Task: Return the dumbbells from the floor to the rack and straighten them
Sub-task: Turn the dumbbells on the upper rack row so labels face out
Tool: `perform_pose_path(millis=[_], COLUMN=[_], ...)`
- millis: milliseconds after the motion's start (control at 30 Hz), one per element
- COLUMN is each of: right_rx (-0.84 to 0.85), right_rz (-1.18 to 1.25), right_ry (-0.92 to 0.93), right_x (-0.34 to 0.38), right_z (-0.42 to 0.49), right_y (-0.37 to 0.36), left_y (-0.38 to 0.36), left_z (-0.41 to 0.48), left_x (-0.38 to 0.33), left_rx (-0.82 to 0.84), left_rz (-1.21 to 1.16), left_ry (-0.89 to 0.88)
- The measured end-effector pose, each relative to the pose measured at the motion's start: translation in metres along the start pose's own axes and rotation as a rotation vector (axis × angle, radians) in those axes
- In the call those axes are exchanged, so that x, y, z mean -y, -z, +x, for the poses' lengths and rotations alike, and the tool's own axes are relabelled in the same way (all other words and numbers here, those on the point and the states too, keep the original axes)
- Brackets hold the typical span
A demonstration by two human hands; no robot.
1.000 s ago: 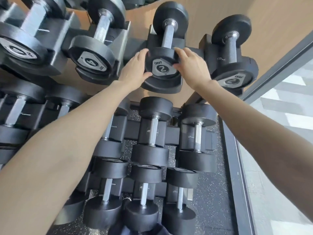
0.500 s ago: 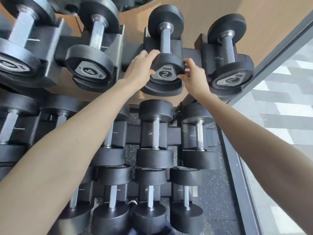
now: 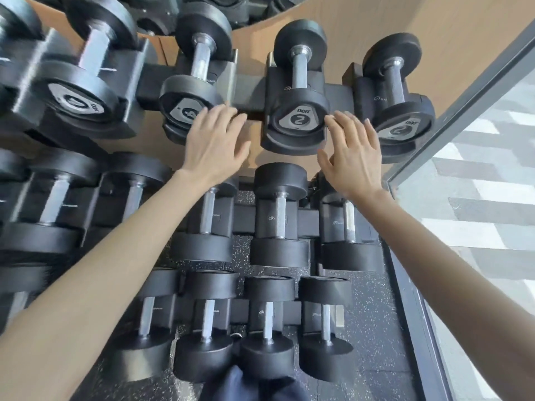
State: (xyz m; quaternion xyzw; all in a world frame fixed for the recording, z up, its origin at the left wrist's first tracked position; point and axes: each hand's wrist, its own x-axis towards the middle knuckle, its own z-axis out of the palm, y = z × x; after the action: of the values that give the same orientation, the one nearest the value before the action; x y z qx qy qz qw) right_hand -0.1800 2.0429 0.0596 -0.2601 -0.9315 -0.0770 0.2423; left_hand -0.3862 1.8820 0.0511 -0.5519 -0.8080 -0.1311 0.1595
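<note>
The dumbbell (image 3: 298, 111) marked 2 lies in its cradle (image 3: 289, 144) on the top tier of the rack (image 3: 249, 95). Its handle points away from the camera and its near end cap faces out, so the number can be read from the front.

The left hand (image 3: 215, 143) and right hand (image 3: 351, 154) flank that cap, just beside it. Both have the fingers straight and spread and grip nothing. Whether any fingertip touches a cap cannot be told. The placing suggests this dumbbell is seated and squared, and the hands are free for the next one.

A silver three-sided plate (image 3: 296, 120) on the cap carries a bold "2" and a short brand word I cannot read surely. The neighbour (image 3: 401, 125) on the right seems to show a "2" as well, and the one on the left (image 3: 185, 110) a "4". The cradles bear a small swirl logo. The lower tiers are full, and no dumbbell shows on the speckled floor (image 3: 373, 328).
</note>
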Motion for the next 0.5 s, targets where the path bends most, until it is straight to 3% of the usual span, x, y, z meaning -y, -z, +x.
perform_pose_path(millis=[300,500], right_rx=[0.021,0.086], right_rz=[0.102,0.143], right_ry=[0.145,0.189], right_x=[0.062,0.092], right_z=[-0.066,-0.087], right_y=[-0.001,-0.004], left_y=[0.029,0.044], left_z=[-0.134,-0.176], left_x=[-0.008,0.003], left_rx=[0.098,0.112], left_rz=[0.102,0.163], left_ry=[0.201,0.243])
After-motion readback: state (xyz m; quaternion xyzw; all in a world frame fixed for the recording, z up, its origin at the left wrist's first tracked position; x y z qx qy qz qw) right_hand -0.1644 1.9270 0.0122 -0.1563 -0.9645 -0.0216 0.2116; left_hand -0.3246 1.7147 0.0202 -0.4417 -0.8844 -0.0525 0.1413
